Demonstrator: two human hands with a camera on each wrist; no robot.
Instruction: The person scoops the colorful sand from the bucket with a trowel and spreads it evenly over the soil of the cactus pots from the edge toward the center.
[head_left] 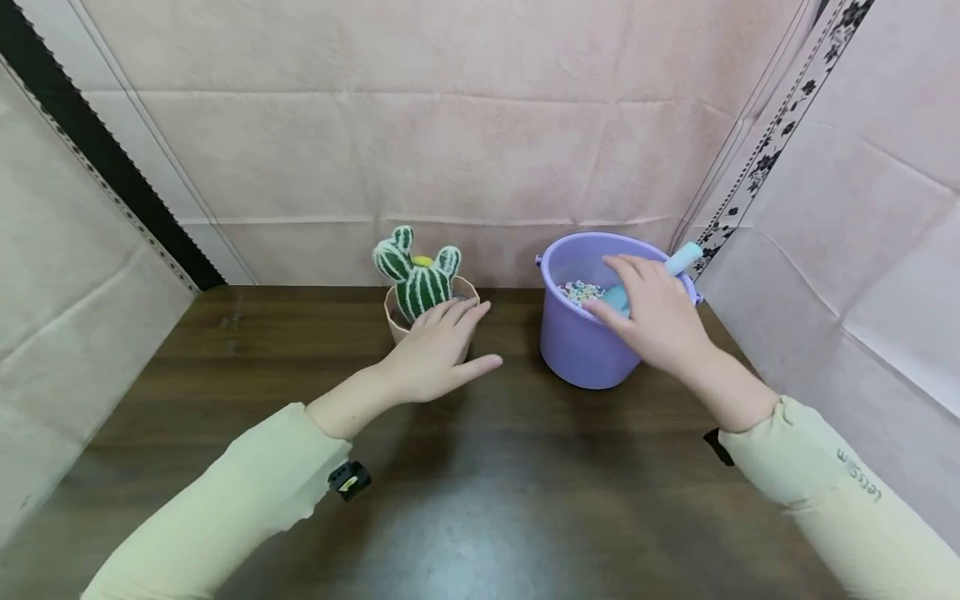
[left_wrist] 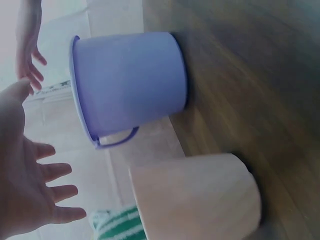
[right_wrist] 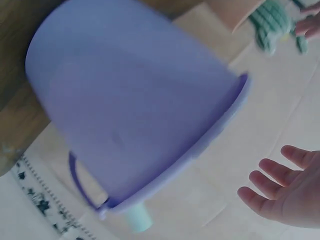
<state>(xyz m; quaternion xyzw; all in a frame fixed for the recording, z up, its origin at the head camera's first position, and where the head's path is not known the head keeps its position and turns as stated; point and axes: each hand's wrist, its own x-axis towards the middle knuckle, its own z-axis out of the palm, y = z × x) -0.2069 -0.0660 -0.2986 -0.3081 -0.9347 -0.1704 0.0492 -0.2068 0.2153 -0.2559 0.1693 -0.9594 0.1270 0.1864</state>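
A green and white crocheted cactus stands in a pale, peach-toned pot near the back of the table. My left hand is spread in front of that pot; the left wrist view shows its fingers apart, beside the pot and holding nothing. To the right is a purple bucket with small pastel pieces inside. A light-blue scoop leans in it, its handle sticking out over the rim. Over the bucket's right side hovers my right hand, fingers loosely extended, empty in the right wrist view.
The dark wooden table ends at a pale cloth backdrop close behind the pot and bucket. Cloth side walls rise at left and right. The bucket's purple handle hangs down its side.
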